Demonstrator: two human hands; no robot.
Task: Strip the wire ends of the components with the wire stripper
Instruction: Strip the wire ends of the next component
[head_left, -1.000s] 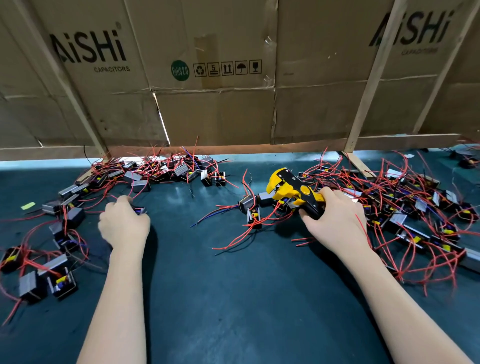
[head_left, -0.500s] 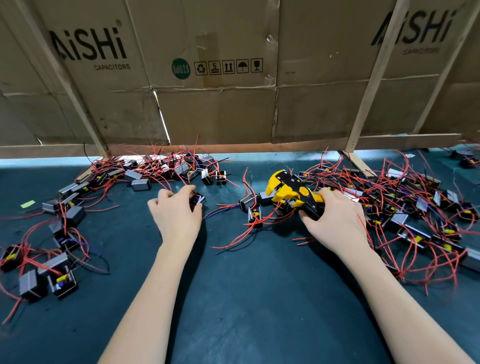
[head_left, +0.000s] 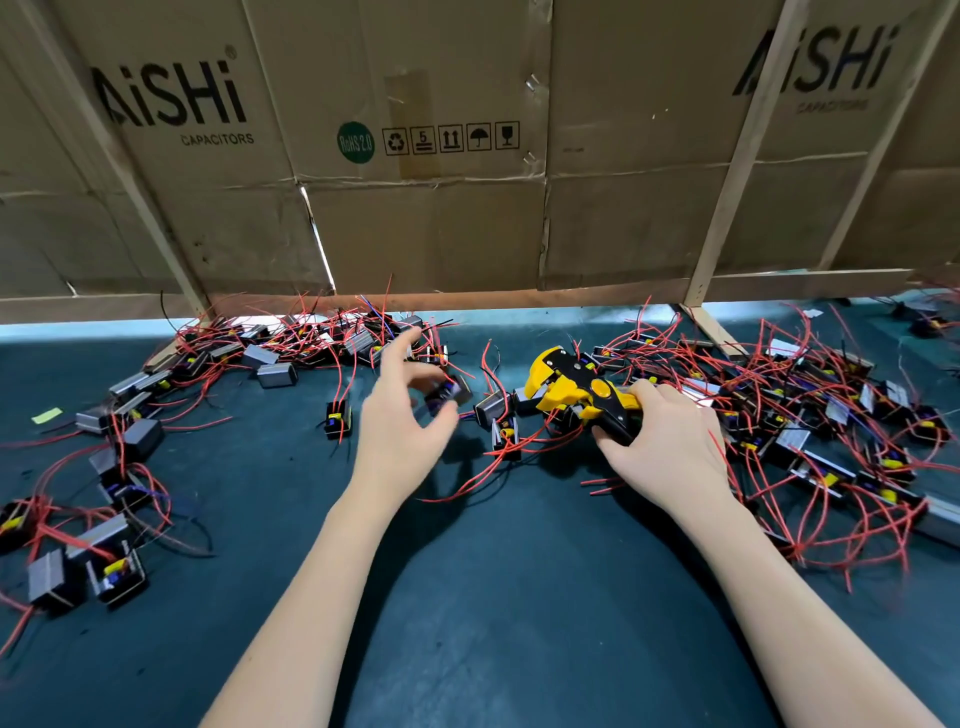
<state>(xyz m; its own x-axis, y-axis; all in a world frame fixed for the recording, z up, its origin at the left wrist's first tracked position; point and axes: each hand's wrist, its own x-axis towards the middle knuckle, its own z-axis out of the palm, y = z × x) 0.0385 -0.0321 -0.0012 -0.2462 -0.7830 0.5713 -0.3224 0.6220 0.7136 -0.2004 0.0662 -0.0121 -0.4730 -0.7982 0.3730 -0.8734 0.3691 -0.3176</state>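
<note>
My right hand (head_left: 670, 447) grips the handles of the yellow and black wire stripper (head_left: 571, 389), which lies on the dark green mat (head_left: 493, 597) with its jaws pointing left. Two small black components (head_left: 498, 415) with red wires lie just left of the jaws. My left hand (head_left: 402, 421) hovers over the mat with fingers spread. A small black component (head_left: 448, 396) sits right at its fingertips and looks blurred; the fingers are not curled round it.
Heaps of components with red wires lie at the back left (head_left: 311, 343), the near left (head_left: 78, 545) and the right (head_left: 831, 431). One component (head_left: 337, 418) stands alone left of my left hand. A cardboard wall (head_left: 441, 234) on wooden struts closes the back.
My left hand has travelled from the far left pile to the centre, carrying a component. Its fingers have now spread open beside the component. My right hand and the stripper stayed put.
</note>
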